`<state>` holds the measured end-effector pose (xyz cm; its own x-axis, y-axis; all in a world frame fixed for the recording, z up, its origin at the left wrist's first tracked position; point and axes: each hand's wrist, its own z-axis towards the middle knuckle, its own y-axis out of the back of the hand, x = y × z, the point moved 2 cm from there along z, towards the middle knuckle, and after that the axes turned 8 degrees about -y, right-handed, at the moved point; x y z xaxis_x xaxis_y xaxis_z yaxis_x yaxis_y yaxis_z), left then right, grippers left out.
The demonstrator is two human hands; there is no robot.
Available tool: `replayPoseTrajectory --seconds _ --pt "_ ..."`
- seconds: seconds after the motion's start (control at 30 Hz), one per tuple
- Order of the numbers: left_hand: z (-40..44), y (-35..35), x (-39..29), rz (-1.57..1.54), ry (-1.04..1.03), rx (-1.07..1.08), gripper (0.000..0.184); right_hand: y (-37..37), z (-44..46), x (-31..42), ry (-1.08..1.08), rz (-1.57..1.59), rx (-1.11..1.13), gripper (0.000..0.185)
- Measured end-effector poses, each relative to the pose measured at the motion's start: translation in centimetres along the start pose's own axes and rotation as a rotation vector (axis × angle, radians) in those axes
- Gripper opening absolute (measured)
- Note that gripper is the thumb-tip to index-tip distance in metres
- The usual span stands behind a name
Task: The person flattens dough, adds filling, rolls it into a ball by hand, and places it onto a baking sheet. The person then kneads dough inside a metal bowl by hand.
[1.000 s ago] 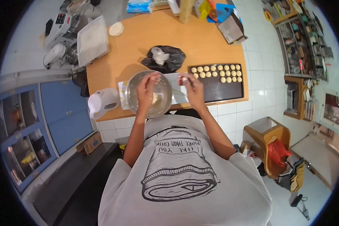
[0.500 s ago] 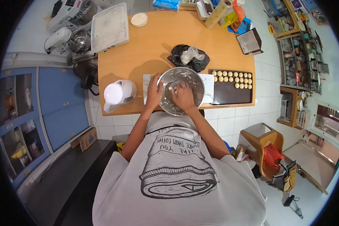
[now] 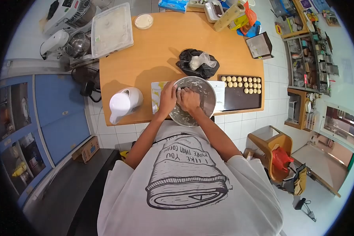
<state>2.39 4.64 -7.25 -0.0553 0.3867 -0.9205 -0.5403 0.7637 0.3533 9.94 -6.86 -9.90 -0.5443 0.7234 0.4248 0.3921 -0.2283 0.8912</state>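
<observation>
A steel mixing bowl with pale dough smears on its wall stands at the table's near edge, over a patterned sheet. My left hand is wrapped round the bowl's left rim. Inside the bowl my right hand is closed, its fingers curled near the left wall; what they hold, if anything, is hidden. Right of the bowl lies a dark tray with rows of small round dough balls on its far part. Beyond the bowl sits a black plastic bag with a clear bag on it.
A white jug stands on the left of the wooden table. Farther back are a lidded plastic box, a round tub, a wrap roll and an open dark box. A stand mixer is at the far left.
My right hand has gone from beside the bowl into it, and its fingers are now more curled. My left hand has moved from over the bowl to its left rim. The view has shifted.
</observation>
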Motion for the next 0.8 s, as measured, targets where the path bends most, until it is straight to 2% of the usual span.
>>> replayPoseTrajectory --seconds 0.1,0.2,0.4,0.5,0.63,0.8 --pt "-0.1 -0.4 0.7 0.009 0.014 -0.021 0.025 -0.9 0.4 -0.4 0.097 -0.034 -0.106 0.031" --pt "-0.3 -0.6 1.4 0.039 0.003 -0.047 0.025 -1.7 1.0 -1.1 0.143 -0.027 -0.113 0.031" --pt "0.1 -0.4 1.3 0.01 0.017 -0.032 0.024 -1.2 1.5 -1.1 0.144 0.012 -0.2 0.03" --pt "0.0 -0.1 0.4 0.069 -0.016 -0.085 0.021 -0.7 1.4 -1.1 0.048 0.058 -0.033 0.031" --pt "0.1 -0.3 1.3 0.099 -0.004 -0.07 0.022 1.9 -0.3 -2.3 0.199 0.062 0.096 0.022" --pt "0.0 0.0 1.1 0.117 0.015 -0.059 0.028 6.2 -3.5 -2.6 0.29 0.15 0.231 0.051"
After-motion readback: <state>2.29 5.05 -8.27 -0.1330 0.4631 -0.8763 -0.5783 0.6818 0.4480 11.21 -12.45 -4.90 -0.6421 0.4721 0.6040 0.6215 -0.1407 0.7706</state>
